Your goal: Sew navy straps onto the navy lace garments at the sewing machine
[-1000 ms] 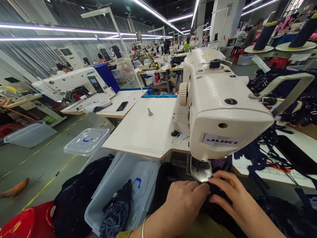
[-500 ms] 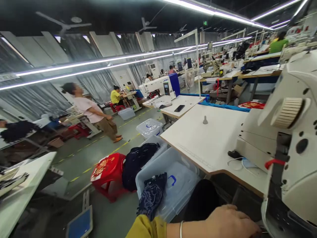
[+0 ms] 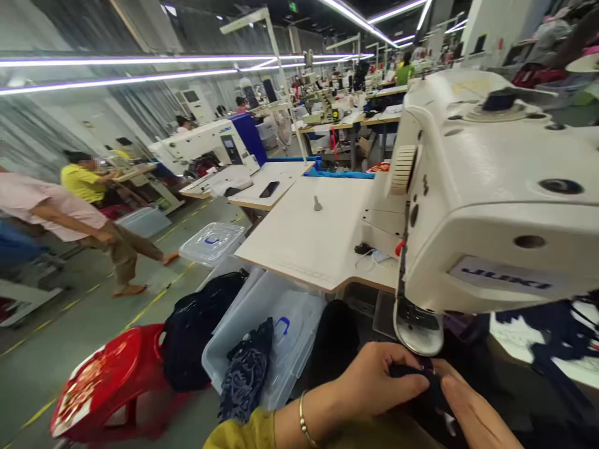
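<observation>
My left hand (image 3: 367,383), with a bracelet at the wrist, pinches a piece of dark navy fabric (image 3: 428,396) between thumb and fingers. Close by on the right, my right hand (image 3: 472,408) is closed on the same fabric, its fingertips partly hidden. Both hands are just below the rounded metal guard (image 3: 421,333) at the needle end of a white JUKI sewing machine (image 3: 491,243). How the fabric lies under the needle cannot be made out.
Left of the machine extends a white tabletop (image 3: 304,237) with a small grey peg (image 3: 317,204). A clear plastic bin (image 3: 215,362) holds dark patterned fabric (image 3: 246,374). Beside it are a dark bundle (image 3: 201,330) and a red stool (image 3: 112,374). A person in pink (image 3: 60,206) walks in the aisle.
The view has swung right, bringing the machine head nearer the middle. My left hand has come under it onto the navy fabric, and my right hand has come into view.
</observation>
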Action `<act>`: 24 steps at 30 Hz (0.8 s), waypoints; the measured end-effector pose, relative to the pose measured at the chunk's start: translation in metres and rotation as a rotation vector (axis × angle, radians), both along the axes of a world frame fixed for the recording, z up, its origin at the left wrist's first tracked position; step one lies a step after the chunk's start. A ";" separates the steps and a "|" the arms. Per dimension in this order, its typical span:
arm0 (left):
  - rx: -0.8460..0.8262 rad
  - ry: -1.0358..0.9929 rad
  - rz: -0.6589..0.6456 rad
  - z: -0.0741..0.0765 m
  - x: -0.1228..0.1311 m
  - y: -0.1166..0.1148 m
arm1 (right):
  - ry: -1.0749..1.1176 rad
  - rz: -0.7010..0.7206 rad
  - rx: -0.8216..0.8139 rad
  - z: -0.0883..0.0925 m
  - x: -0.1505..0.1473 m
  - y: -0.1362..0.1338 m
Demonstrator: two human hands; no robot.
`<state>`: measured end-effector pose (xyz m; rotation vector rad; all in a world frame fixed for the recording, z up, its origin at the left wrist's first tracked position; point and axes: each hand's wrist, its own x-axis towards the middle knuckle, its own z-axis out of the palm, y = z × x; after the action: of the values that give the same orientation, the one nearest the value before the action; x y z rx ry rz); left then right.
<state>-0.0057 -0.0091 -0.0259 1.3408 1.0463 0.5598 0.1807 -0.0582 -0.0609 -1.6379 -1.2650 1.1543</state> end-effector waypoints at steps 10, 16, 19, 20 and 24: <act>0.263 0.194 -0.106 0.016 0.008 -0.001 | 0.671 -0.220 -0.068 0.016 -0.016 0.006; 0.639 0.260 -0.092 0.008 0.009 -0.006 | 0.406 -0.041 0.055 0.019 -0.006 0.005; 0.842 0.321 -0.062 0.004 0.011 -0.009 | 0.314 -0.097 0.206 0.015 -0.007 0.003; 0.890 0.349 -0.051 0.003 0.011 -0.009 | 0.293 -0.115 0.259 0.013 -0.009 0.002; 1.014 0.403 -0.035 0.007 0.013 -0.012 | 0.251 -0.140 0.445 0.005 -0.015 -0.004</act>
<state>0.0068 -0.0207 -0.0190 2.4314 1.0867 0.8703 0.1661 -0.0621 -0.0563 -1.1927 -1.1270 0.8825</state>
